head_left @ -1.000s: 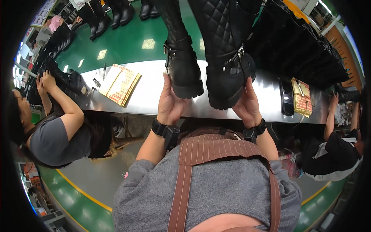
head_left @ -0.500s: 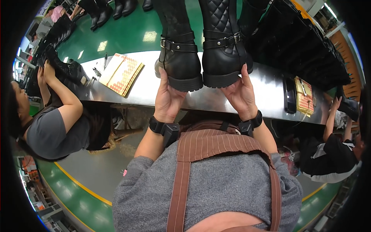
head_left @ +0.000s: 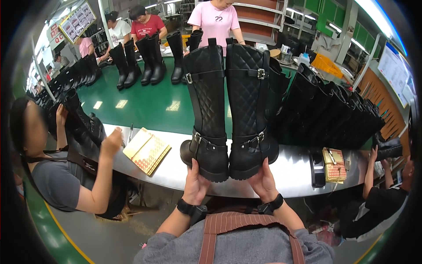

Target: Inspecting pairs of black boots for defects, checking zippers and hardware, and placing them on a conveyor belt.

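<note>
Side by side above the metal table edge stand two tall black boots, upright, with quilted shafts, buckled ankle straps and ridged soles. My left hand grips the left boot low at its heel, thumb up the back. At the heel of the right boot, my right hand has the same hold. The backs of both boots face me, and their heels touch or nearly touch. Most of my fingers are hidden beneath the soles. Black bands circle both my wrists.
A sticker pad lies left on the metal table; another sticker pad and a black case lie right. Many boots crowd the right, and more boots line the green belt. Co-workers flank me.
My view has tilted upward, so the full boot shafts and the people across the belt now show. Both hands keep their hold. The co-worker on the left has one hand off their boot.
</note>
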### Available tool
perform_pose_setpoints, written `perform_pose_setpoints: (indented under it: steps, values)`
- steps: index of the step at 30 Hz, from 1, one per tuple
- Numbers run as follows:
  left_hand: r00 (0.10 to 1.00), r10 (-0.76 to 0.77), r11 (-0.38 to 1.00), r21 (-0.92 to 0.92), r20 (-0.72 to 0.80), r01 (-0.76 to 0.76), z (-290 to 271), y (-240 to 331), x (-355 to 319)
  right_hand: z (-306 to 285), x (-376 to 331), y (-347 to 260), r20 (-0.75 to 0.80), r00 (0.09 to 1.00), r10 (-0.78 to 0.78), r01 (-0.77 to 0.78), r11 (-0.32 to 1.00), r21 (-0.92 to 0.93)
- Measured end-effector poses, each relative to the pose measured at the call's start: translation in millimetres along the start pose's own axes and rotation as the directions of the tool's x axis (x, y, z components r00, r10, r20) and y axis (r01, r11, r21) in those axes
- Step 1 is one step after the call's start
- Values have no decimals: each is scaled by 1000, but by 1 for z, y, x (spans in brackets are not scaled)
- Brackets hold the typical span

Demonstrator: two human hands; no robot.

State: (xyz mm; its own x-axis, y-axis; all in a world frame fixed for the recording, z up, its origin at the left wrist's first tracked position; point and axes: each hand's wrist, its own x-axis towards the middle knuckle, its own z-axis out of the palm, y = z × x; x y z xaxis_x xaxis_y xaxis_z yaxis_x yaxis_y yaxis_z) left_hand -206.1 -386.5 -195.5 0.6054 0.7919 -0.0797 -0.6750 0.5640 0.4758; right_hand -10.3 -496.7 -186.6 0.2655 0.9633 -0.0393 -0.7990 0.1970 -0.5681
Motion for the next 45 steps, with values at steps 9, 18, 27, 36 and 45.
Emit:
perform_pose_setpoints:
  steps: [9, 18, 27, 36, 45]
  values:
    - [939, -212, 969, -69, 272, 238, -3, -9, 17, -42, 12, -6, -69, 996, 51, -82, 822, -563]
    - [659, -577, 623, -263, 482, 737, 2, -38, 41, -13, 11, -86, 633, 774, 9, 579, 395, -713]
    - [756, -583, 812, 183, 296, 554, -34, -19, 92, -7, 3, -72, 239, 969, -57, 236, 488, -840]
    - [792, 158, -92, 807, 590, -583, 54, -10, 6, 21, 52, -20, 398, 879, -262, 276, -401, -874]
    - [809, 296, -465, 816, 508, -343, 53, -39, 28, -46, 54, -33, 172, 982, 72, 140, 324, -936]
